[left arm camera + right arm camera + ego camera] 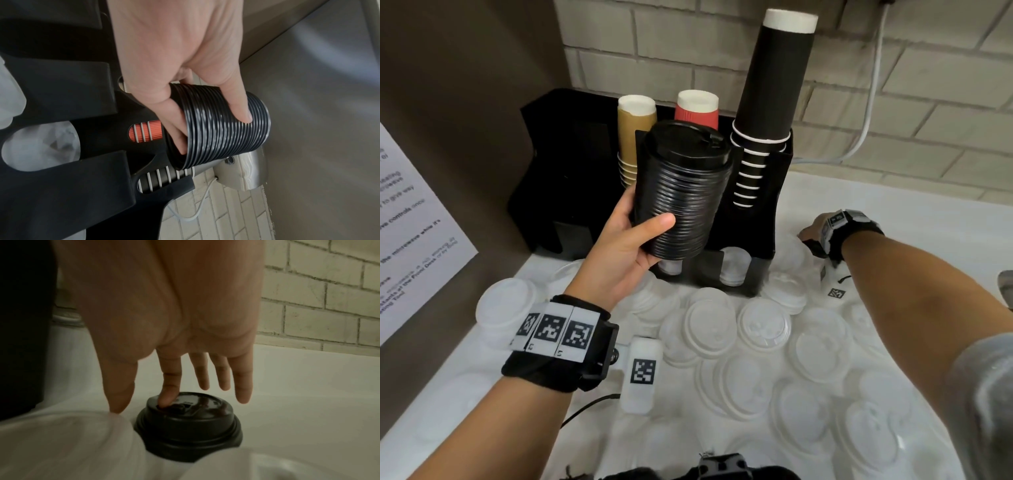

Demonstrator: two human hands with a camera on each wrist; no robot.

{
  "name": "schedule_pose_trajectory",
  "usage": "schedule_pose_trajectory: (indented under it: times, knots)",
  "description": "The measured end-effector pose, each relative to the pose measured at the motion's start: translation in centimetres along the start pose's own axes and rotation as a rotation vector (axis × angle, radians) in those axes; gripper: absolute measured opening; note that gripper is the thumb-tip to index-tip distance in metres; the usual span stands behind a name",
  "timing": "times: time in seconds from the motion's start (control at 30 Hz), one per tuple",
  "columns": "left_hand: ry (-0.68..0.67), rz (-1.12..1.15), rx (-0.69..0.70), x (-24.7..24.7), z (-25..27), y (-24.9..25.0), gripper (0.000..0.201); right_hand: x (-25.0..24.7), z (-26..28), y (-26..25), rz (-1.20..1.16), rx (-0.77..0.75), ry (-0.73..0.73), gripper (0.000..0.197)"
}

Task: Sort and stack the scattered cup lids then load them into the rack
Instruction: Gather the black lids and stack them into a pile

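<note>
My left hand [626,236] grips a tall stack of black lids [683,188], tilted, in front of the black rack [774,212]. The left wrist view shows the thumb and fingers [236,104] curled round that stack of black lids [226,129]. My right hand [813,233] reaches down at the rack's right side. In the right wrist view its fingers are spread straight and one fingertip [167,399] touches the top of a single black lid [189,426] lying on the white counter. Several white lids [722,329] lie scattered over the counter.
The rack holds stacks of tan cups [635,137], red cups [697,109] and tall black cups [774,102]; white lids [732,270] show in its lower slots. A brick wall [893,68] stands behind, a brown panel [448,102] to the left. A white tagged device [642,373] lies among the lids.
</note>
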State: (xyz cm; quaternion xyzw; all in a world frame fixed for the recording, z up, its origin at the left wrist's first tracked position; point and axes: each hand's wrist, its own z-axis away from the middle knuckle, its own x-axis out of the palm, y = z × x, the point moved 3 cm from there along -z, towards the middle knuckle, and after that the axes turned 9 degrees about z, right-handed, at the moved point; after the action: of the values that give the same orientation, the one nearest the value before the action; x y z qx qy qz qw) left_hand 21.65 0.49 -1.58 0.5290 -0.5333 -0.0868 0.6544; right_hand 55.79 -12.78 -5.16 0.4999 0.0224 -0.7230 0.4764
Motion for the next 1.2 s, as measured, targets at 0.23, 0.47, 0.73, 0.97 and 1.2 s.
schedule_pose_trajectory:
  times: [0.23, 0.47, 0.73, 0.97, 1.2]
  knots:
    - [0.012, -0.005, 0.009, 0.1, 0.2, 0.0, 0.061, 0.7, -0.8, 0.7, 0.020, 0.102, 0.116, 0.027]
    - [0.010, 0.010, -0.009, 0.5, 1.5, 0.1, 0.068, -2.7, 3.6, 3.4, -0.960, 0.375, 0.464, 0.071]
    - [-0.017, 0.026, -0.065, -0.4, 5.1, -1.1, 0.067, -5.5, 17.9, -1.6, -1.726, -0.168, 0.803, 0.027]
    - [0.005, 0.055, -0.107, -1.4, 7.8, -2.0, 0.069, -3.8, 27.2, -9.4, -1.650, -0.455, 0.916, 0.039]
    - [-0.030, 0.020, -0.166, -1.9, 9.5, -2.2, 0.076, -3.5, 29.5, -13.2, -1.433, -0.529, 0.989, 0.032]
